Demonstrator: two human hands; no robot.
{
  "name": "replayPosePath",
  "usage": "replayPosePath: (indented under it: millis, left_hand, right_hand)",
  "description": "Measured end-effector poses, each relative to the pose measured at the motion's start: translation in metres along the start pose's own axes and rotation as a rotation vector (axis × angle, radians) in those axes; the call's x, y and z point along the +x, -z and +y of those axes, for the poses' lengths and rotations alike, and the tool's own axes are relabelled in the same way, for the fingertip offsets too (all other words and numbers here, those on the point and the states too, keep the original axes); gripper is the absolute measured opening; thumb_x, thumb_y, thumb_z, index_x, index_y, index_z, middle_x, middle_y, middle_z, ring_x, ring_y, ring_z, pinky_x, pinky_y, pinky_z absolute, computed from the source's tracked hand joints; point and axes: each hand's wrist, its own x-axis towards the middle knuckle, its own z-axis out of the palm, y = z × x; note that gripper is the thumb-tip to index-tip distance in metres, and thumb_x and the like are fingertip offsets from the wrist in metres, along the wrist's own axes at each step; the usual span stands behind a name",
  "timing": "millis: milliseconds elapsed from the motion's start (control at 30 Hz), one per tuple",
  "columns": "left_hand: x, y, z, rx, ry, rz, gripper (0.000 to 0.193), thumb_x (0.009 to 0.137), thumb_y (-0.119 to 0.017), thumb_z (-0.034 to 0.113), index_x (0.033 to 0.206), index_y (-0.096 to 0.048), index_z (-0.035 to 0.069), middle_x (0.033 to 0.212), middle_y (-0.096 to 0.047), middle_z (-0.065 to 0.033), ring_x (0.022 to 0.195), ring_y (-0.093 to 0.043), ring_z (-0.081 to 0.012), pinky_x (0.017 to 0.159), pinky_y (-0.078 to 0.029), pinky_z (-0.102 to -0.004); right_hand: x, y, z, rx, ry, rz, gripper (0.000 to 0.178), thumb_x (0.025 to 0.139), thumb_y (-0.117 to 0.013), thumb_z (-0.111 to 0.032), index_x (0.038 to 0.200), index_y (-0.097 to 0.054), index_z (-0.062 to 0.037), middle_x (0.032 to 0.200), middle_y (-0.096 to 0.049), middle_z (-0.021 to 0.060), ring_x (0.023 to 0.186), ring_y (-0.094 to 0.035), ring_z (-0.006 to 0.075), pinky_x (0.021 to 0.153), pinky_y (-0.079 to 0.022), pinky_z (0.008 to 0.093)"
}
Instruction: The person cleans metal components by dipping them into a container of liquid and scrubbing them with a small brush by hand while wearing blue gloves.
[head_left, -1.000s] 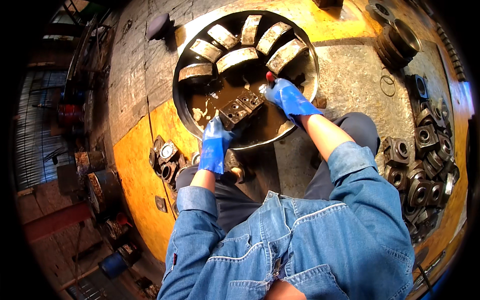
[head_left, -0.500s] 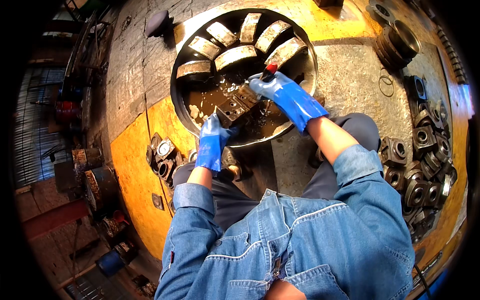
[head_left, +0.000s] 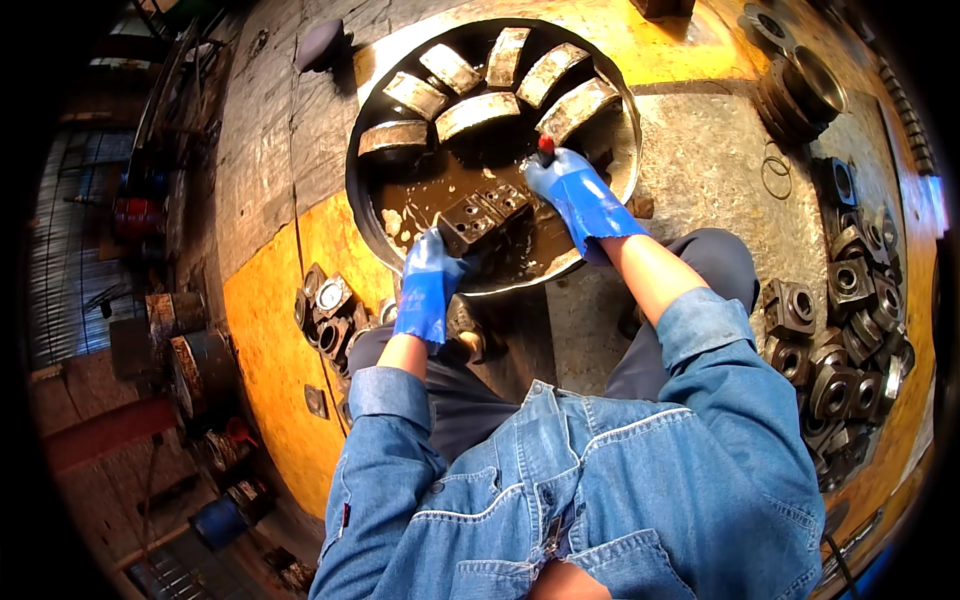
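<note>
A round metal pan (head_left: 352, 190) with dark, murky liquid lies in front of me. My left hand (head_left: 428, 275), in a blue rubber glove, grips the near-left end of a dark metal block (head_left: 470, 218). Several holes show in the block's upper face, and it is tilted over the liquid. My right hand (head_left: 572, 195), gloved the same way, is closed around a brush whose red handle tip (head_left: 546, 144) sticks out above the fingers. The hand is just right of the block's far end; the brush's bristles are mostly hidden. Several curved metal pieces (head_left: 478, 115) are arranged along the pan's far side.
Greasy metal parts with round bores (head_left: 832, 390) are heaped to my right. A smaller pile of parts (head_left: 330, 295) sits to my left on yellow-stained flooring. Stacked metal rings (head_left: 800, 95) stand at the far right, near two thin wire rings (head_left: 776, 177).
My right hand has moved right with the brush, off the block's far end, uncovering more of its holed face. My left hand keeps its grip on the block.
</note>
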Motion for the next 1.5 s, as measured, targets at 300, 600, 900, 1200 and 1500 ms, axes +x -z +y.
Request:
replayPosePath:
  millis: [300,600,900,1200,1500]
  left_hand:
    - [0.005,-0.004,-0.003,-0.185,-0.115,-0.015,0.074,0.072,-0.096,0.045,0.126,-0.071,0.001,0.116,-0.078,-0.0227,0.111,-0.074,-0.0398,0.098,-0.059,-0.0448]
    - [0.003,-0.006,-0.004,-0.043,-0.02,0.035,0.071,0.068,-0.098,0.047,0.118,-0.074,0.002,0.112,-0.078,-0.022,0.11,-0.074,-0.0392,0.095,-0.059,-0.0455]
    - [-0.002,0.003,0.003,-0.073,-0.016,-0.046,0.074,0.076,-0.094,0.045,0.129,-0.07,0.0,0.121,-0.077,-0.0213,0.114,-0.074,-0.0377,0.099,-0.058,-0.0437]
    - [0.004,-0.005,-0.002,-0.054,-0.008,-0.005,0.063,0.081,-0.093,0.038,0.126,-0.07,0.0,0.118,-0.077,-0.021,0.111,-0.073,-0.0401,0.096,-0.059,-0.0472]
    - [-0.004,0.006,0.011,0.1,0.081,-0.028,0.085,0.074,-0.095,0.049,0.134,-0.065,-0.004,0.121,-0.076,-0.0233,0.115,-0.073,-0.0391,0.1,-0.058,-0.0447]
  right_hand:
    - [0.005,-0.067,-0.006,0.184,0.361,-0.312,0.041,0.094,-0.068,-0.045,0.112,-0.078,-0.0095,0.096,-0.079,0.0124,0.091,-0.074,0.0236,0.086,-0.056,0.036]
    - [-0.01,-0.028,-0.027,-0.006,0.216,-0.174,0.034,0.091,-0.068,-0.038,0.1,-0.078,-0.0075,0.09,-0.076,0.0151,0.084,-0.072,0.0236,0.081,-0.056,0.0383]
    - [-0.036,-0.014,-0.037,-0.142,0.229,-0.403,0.026,0.097,-0.065,-0.036,0.101,-0.07,-0.01,0.085,-0.07,0.0084,0.079,-0.062,0.0178,0.08,-0.052,0.0373]
    - [0.048,-0.006,0.055,-0.211,0.149,0.129,0.035,0.096,-0.062,-0.031,0.105,-0.072,0.0019,0.089,-0.076,0.0163,0.078,-0.073,0.0279,0.073,-0.059,0.0398]
    - [-0.037,-0.001,-0.035,-0.214,0.552,-0.036,0.028,0.109,-0.05,-0.018,0.131,-0.066,-0.0126,0.105,-0.076,0.0245,0.1,-0.073,0.0404,0.101,-0.056,0.0454]
